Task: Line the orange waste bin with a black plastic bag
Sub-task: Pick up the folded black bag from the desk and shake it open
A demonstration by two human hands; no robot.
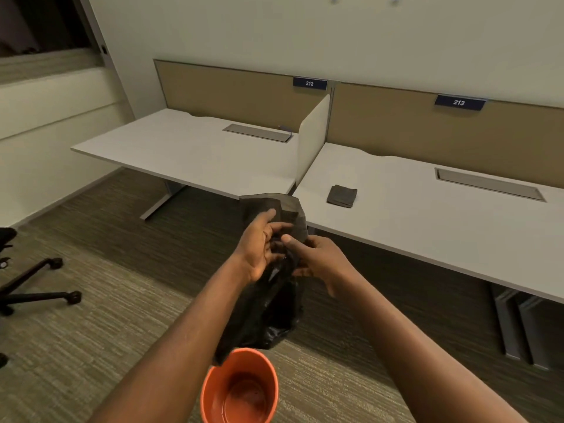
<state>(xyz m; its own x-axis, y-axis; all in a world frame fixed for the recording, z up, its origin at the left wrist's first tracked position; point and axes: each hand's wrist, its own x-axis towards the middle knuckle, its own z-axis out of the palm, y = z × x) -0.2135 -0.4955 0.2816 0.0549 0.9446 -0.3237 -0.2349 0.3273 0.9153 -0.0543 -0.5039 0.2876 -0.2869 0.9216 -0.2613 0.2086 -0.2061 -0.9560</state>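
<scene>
**Opening up the bag before it goes in the bin**

Far left there's a black office chair base [33,288] on castors, well out of the way on the striped carpet [91,346]. Nothing to worry about there.

The left hand [259,248] is gripping the black bag [268,303] near its top, fingers curled into the plastic and thumb up against the gathered edge. The right hand [317,261] is on the same bunched bit from the other side, thumb pressing across the top and fingers tucked under. So both hands are grasping the bag, close together, right at the mouth.

My read is the job right now is finding the opening and separating the two layers. Best bet: rub the film between thumb and fingers until the layers slide, then pull the hands apart so the mouth spreads wider than the rim. This stuff is thin, crinkly and a bit glossy, so it clings to itself and could tear if yanked.

The bag hangs limp, its bottom end dangling just above the orange bin [241,389]. The bin sits on the floor between the forearms, round, smooth hard plastic, no liner in it yet.

Right of that is the pale, matte surface [427,227], with a small dark folded square [341,196] lying flat on it, maybe spare bags, can't tell.
</scene>
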